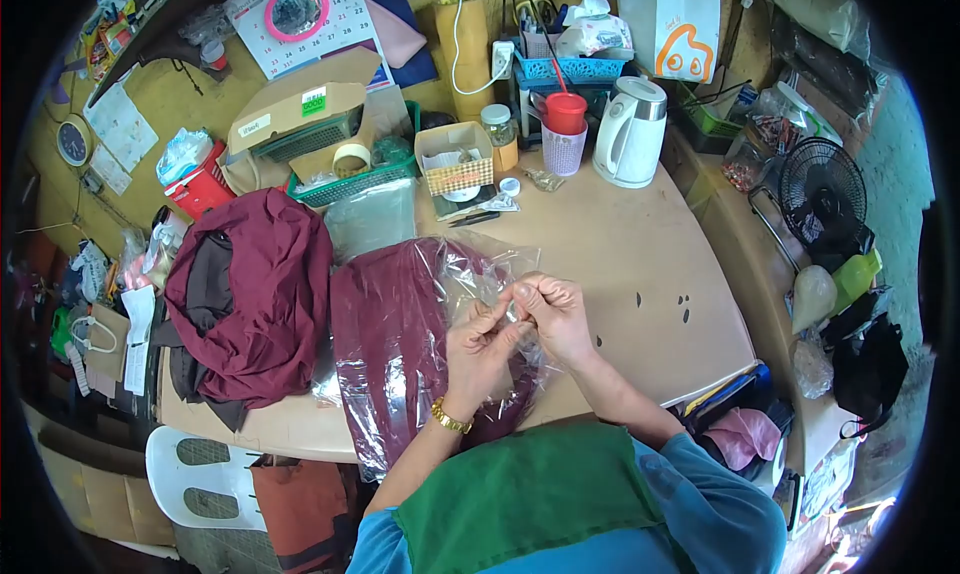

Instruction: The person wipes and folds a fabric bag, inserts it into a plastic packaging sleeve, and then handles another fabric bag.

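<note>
Folded maroon cloth (385,344) lies inside a clear plastic bag (462,264) at the front of the table. Over the bag's right part, my left hand (480,352) and my right hand (556,314) meet fingertip to fingertip. Each is closed in a pinch, apparently on thin clear film of the bag; the exact spot is covered by the fingers. To the left sits a loose heap of maroon cloth (285,314) with dark lining. Flat clear plastic bags (370,219) lie behind the bagged cloth.
At the back stand a green basket (400,174), a small carton (455,179), a glass jar (497,124), a lilac cup (566,152) and a white electric kettle (630,134). A black fan (822,189) is at right, a white plastic chair (190,474) at lower left.
</note>
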A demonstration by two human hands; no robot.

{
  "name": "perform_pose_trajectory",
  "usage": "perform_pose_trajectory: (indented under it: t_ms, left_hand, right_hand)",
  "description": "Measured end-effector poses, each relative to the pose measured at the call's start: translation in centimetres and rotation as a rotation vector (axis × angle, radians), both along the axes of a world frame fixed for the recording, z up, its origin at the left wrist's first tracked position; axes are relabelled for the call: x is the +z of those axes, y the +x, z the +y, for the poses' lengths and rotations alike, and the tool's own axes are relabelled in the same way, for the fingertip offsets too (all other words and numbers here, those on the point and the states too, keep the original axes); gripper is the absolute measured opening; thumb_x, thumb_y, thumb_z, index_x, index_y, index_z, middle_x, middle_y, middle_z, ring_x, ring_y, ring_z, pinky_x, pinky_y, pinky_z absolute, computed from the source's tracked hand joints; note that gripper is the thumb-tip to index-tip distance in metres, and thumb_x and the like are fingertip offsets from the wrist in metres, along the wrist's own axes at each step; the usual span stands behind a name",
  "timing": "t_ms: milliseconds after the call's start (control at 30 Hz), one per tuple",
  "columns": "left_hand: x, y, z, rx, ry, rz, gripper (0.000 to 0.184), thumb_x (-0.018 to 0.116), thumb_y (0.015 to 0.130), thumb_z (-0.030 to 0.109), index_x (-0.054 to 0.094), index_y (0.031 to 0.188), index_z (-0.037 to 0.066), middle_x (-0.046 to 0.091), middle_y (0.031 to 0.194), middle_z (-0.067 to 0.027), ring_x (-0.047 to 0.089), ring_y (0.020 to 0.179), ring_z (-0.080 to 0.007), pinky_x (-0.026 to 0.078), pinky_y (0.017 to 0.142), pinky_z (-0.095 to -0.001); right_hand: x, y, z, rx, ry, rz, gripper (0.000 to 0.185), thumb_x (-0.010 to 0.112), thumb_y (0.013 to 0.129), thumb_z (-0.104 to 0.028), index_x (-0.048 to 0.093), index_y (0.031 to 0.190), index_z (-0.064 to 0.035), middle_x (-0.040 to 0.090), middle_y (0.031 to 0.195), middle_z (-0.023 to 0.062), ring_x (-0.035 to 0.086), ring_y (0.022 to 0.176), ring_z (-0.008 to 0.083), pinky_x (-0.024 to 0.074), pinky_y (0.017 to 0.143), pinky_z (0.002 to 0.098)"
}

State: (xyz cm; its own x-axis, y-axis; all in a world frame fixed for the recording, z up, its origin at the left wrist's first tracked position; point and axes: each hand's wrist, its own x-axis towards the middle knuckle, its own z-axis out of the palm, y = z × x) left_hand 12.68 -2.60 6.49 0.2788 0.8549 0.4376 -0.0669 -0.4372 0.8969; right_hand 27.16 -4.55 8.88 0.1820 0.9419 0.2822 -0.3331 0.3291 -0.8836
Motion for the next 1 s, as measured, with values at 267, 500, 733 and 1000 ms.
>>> perform_pose_trajectory:
  t_ms: [267, 500, 733, 1000]
  left_hand:
    - [2.9, -1.6, 0.8, 0.125, 0.008, 0.014, 0.011, 0.072, 0.090, 0.004, 0.076, 0.098, -0.002, 0.059, 0.077, -0.0025, 0.058, 0.063, -0.0070, 0.049, 0.055, -0.0216]
    - [3.2, -1.0, 0.4, 0.252, 0.359, 0.374, 0.007, 0.074, 0.081, -0.001, 0.072, 0.088, -0.001, 0.057, 0.075, -0.0089, 0.059, 0.059, -0.0177, 0.047, 0.052, -0.0299]
    - [4.6, -0.8, -0.6, 0.234, 0.457, 0.387, 0.009, 0.075, 0.076, -0.001, 0.068, 0.081, 0.001, 0.051, 0.070, -0.0097, 0.053, 0.056, -0.0219, 0.041, 0.050, -0.0324]
    - [4.7, -1.0, -0.8, 0.187, 0.391, 0.368, 0.011, 0.073, 0.079, -0.001, 0.069, 0.089, 0.000, 0.054, 0.075, -0.0114, 0.055, 0.057, -0.0244, 0.044, 0.052, -0.0363]
  right_hand:
    - [3.0, 2.2, -2.0, -0.268, 0.216, -0.978, 0.012, 0.066, 0.088, 0.000, 0.072, 0.098, -0.0006, 0.062, 0.095, 0.0119, 0.065, 0.078, 0.0261, 0.0528, 0.067, 0.0344]
    - [4.1, 1.1, -2.2, -0.337, 0.395, -1.159, 0.004, 0.068, 0.085, -0.006, 0.066, 0.087, -0.0032, 0.065, 0.098, 0.0125, 0.065, 0.083, 0.0328, 0.0547, 0.075, 0.0421]
    - [1.5, 0.9, -1.0, -0.168, 0.230, -0.588, 0.010, 0.074, 0.084, 0.000, 0.065, 0.084, -0.0014, 0.068, 0.089, 0.0080, 0.064, 0.071, 0.0138, 0.0518, 0.063, 0.0262]
    - [2.5, 1.1, -2.0, -0.207, 0.193, -0.641, 0.005, 0.072, 0.085, 0.002, 0.072, 0.090, 0.0018, 0.068, 0.084, 0.0096, 0.065, 0.071, 0.0177, 0.0518, 0.061, 0.0293]
